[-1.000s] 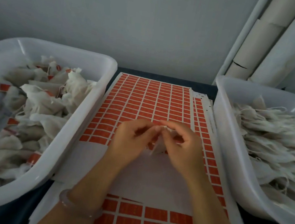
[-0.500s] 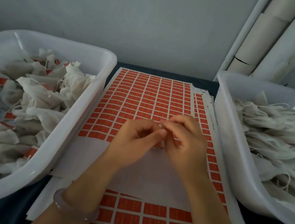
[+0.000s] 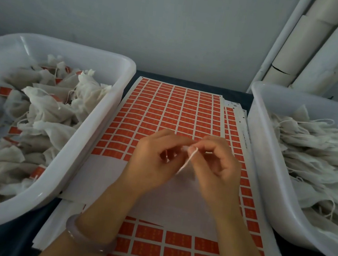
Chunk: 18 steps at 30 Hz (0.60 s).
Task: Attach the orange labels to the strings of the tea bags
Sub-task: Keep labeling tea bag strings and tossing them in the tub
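- At 7 o'clock, nearest the camera, a pale bracelet (image 3: 88,239) sits on the left wrist.
- At 6 o'clock a lower sheet (image 3: 175,252) of larger orange rectangles lies under a bare white strip of backing paper (image 3: 106,167).
- In the centre, the left hand (image 3: 153,162) and right hand (image 3: 218,169) meet fingertip to fingertip, all fingers curled.
- The right thumb and forefinger pinch a white string (image 3: 190,159), which hangs down toward 6 o'clock. The left fingertips pinch at its top end. Whether a label lies between them cannot be told.
- Beyond the hands, toward 12 o'clock, spreads the sheet of orange labels (image 3: 176,112).
- At 9 o'clock the left bin (image 3: 91,131) holds labelled tea bags (image 3: 48,105).
- At 3 o'clock the right bin (image 3: 266,151) holds plain tea bags (image 3: 313,148).
- At 1 o'clock white pipes (image 3: 304,44) lean against the wall.
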### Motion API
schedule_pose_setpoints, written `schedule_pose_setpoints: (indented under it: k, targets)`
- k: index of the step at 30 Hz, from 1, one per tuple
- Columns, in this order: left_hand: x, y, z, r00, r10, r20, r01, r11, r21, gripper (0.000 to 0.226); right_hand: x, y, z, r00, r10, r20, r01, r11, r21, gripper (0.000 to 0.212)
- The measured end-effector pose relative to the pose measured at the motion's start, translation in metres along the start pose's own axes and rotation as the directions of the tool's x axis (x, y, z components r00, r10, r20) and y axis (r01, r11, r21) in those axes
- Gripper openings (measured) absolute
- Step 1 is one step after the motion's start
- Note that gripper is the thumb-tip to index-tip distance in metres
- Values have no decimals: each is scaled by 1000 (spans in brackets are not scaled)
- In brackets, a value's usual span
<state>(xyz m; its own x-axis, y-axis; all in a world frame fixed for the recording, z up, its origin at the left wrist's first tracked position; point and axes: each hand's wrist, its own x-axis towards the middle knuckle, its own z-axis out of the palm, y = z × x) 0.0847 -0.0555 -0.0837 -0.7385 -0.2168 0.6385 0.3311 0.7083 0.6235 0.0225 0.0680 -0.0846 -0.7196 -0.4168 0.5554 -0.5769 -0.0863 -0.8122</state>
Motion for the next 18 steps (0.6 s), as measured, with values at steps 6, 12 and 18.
schedule_pose_setpoints:
  k: [6, 12, 18]
  targets:
    - [-2, -1, -1, 970, -236, -62, 220, 955, -197, 18, 0, -2, -5, 998, 59, -3, -57, 973, 224, 3]
    - [0, -1, -5, 894, -429, 127, 419, 703, -575, 10, -1, 3, -6, 985, 101, 142, -117, 988, 104, 12]
    - [0, -6, -10, 939, -226, 258, 332, 790, -515, 23, 3, 10, -15, 904, 234, 359, -268, 962, 48, 23]
